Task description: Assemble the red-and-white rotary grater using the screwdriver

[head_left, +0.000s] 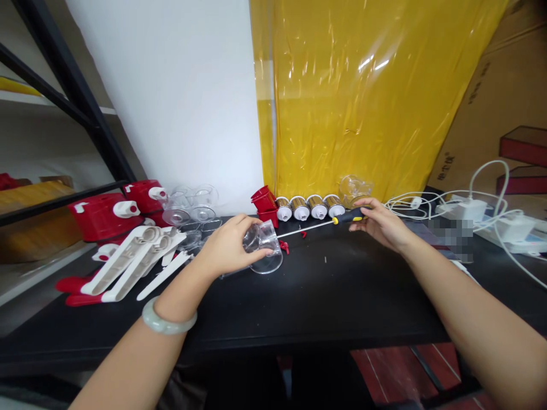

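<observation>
My left hand (233, 245) is closed around a clear plastic part (268, 263) with a round base, low over the black table. In my right hand (378, 223) is a screwdriver (348, 217) with a black and yellow handle, its long shaft pointing left. The tip reaches the side of the clear part; whether it sits in a screw I cannot make out. Small red pieces (284, 246) lie on the table just right of the clear part. Behind them stand red plastic cups (264, 206) and a row of several metal-and-white cylinders (301, 208).
White handles with red ends (123, 267) and red housings (105, 213) are piled at left, beside more clear plastic parts (203, 199). Another clear part (354, 188) stands at the back. White cables and a power strip (513, 233) lie at right. A black shelf frame (81, 97) rises at left.
</observation>
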### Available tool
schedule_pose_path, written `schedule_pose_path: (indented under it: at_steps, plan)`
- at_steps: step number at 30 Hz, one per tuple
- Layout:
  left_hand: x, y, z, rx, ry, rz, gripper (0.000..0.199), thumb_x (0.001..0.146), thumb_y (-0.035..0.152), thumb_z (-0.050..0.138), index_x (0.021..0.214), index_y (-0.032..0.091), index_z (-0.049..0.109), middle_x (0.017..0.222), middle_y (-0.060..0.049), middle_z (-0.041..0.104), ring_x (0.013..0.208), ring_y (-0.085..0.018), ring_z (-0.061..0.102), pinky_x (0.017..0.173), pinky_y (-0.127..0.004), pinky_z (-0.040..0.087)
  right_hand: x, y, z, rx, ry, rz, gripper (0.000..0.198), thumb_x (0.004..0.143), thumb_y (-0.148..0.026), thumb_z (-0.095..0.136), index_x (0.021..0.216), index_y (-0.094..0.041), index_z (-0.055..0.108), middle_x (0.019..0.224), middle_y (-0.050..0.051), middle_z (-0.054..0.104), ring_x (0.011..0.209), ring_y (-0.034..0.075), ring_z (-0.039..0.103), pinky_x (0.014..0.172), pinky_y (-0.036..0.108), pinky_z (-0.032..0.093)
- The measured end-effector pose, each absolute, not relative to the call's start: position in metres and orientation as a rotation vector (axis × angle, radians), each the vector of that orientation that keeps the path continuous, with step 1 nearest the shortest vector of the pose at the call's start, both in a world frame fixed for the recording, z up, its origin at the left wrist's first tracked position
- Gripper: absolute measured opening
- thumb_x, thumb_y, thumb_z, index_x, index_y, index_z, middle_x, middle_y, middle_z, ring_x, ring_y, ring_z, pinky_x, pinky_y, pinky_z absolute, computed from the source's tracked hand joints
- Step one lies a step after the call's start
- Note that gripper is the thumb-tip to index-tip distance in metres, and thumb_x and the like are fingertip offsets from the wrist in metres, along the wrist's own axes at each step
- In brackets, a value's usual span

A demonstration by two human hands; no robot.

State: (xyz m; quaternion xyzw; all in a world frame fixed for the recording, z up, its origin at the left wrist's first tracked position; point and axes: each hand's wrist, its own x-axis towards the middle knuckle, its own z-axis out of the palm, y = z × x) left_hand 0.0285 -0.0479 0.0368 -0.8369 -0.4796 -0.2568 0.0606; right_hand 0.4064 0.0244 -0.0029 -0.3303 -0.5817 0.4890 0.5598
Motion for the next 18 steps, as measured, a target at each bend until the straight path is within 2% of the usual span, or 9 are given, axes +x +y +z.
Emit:
schedule_pose_path:
  at_steps: [3,5,7,9,10,12,14,16,18]
  plan:
    - [0.0294,-0.0485,0.0376,-2.530,-1.465,-0.768,0.061,0.078,0.067,0.066,0.119,0.022,0.060,0.114,-0.009,0.065,0.107,-0.030,0.063,0.090,-0.043,0.051,0.4069,0.0256,-0.0049,-0.859,-1.395,1.054,0.031,0.087,-0.054,0.063,0.093,-0.025,0.057,0.043,-0.011,0.046,0.030,0.008,0.040,0.057,0.032,0.055]
    - [0.0298,-0.0484,0.0379,-2.529,-1.470,-0.763,0.061,0.078,0.067,0.066,0.119,0.022,0.060,0.115,-0.009,0.065,0.107,-0.031,0.063,0.090,-0.043,0.051,0.4065,0.0260,-0.0049,-0.842,-1.365,1.095,0.035,0.085,-0.058,0.063,0.096,-0.025,0.056,0.048,-0.009,0.052,0.036,0.011,0.050,0.057,0.032,0.055]
    - [0.0299,-0.0480,0.0380,-2.528,-1.473,-0.760,0.061,0.078,0.067,0.065,0.119,0.022,0.059,0.114,-0.009,0.065,0.107,-0.030,0.063,0.090,-0.043,0.051,0.4059,0.0254,-0.0036,-0.794,-1.330,1.168,0.039,0.078,-0.054,0.071,0.100,-0.028,0.053,0.071,-0.004,0.068,0.059,0.018,0.068,0.060,0.034,0.056]
    - [0.0298,-0.0478,0.0378,-2.529,-1.473,-0.757,0.061,0.078,0.067,0.065,0.119,0.022,0.059,0.114,-0.009,0.065,0.107,-0.030,0.063,0.090,-0.043,0.051,0.4057,0.0247,-0.0028,-0.770,-1.336,1.186,0.043,0.073,-0.046,0.077,0.103,-0.030,0.051,0.084,-0.003,0.071,0.071,0.020,0.073,0.065,0.035,0.057]
    - [0.0298,-0.0478,0.0376,-2.529,-1.472,-0.755,0.061,0.078,0.067,0.065,0.119,0.022,0.059,0.114,-0.009,0.065,0.106,-0.030,0.063,0.090,-0.043,0.051,0.4058,0.0245,-0.0030,-0.781,-1.355,1.166,0.042,0.073,-0.045,0.077,0.103,-0.030,0.051,0.079,-0.005,0.070,0.064,0.018,0.071,0.066,0.036,0.057]
    - [0.0298,-0.0479,0.0373,-2.531,-1.466,-0.752,0.061,0.079,0.067,0.065,0.120,0.022,0.059,0.115,-0.009,0.065,0.106,-0.030,0.063,0.090,-0.043,0.051,0.4064,0.0247,-0.0039,-0.833,-1.394,1.097,0.034,0.081,-0.049,0.071,0.100,-0.028,0.054,0.055,-0.009,0.059,0.040,0.012,0.056,0.065,0.035,0.056]
    - [0.0297,-0.0480,0.0369,-2.530,-1.462,-0.751,0.062,0.079,0.067,0.065,0.120,0.022,0.059,0.115,-0.009,0.065,0.106,-0.030,0.063,0.090,-0.044,0.051,0.4069,0.0251,-0.0044,-0.872,-1.400,1.070,0.035,0.085,-0.058,0.063,0.097,-0.026,0.056,0.042,-0.012,0.047,0.030,0.010,0.043,0.061,0.036,0.056]
    - [0.0294,-0.0477,0.0366,-2.529,-1.462,-0.751,0.062,0.079,0.067,0.064,0.120,0.022,0.059,0.115,-0.009,0.065,0.107,-0.030,0.063,0.090,-0.044,0.051,0.4065,0.0248,-0.0034,-0.852,-1.364,1.121,0.041,0.081,-0.063,0.064,0.096,-0.026,0.056,0.051,-0.007,0.058,0.039,0.014,0.056,0.060,0.036,0.056]
    - [0.0289,-0.0472,0.0364,-2.531,-1.465,-0.755,0.062,0.078,0.068,0.065,0.120,0.022,0.059,0.115,-0.009,0.065,0.106,-0.030,0.063,0.090,-0.044,0.051,0.4055,0.0239,-0.0016,-0.798,-1.324,1.183,0.045,0.071,-0.057,0.075,0.097,-0.028,0.053,0.078,-0.002,0.073,0.065,0.020,0.071,0.063,0.036,0.057]
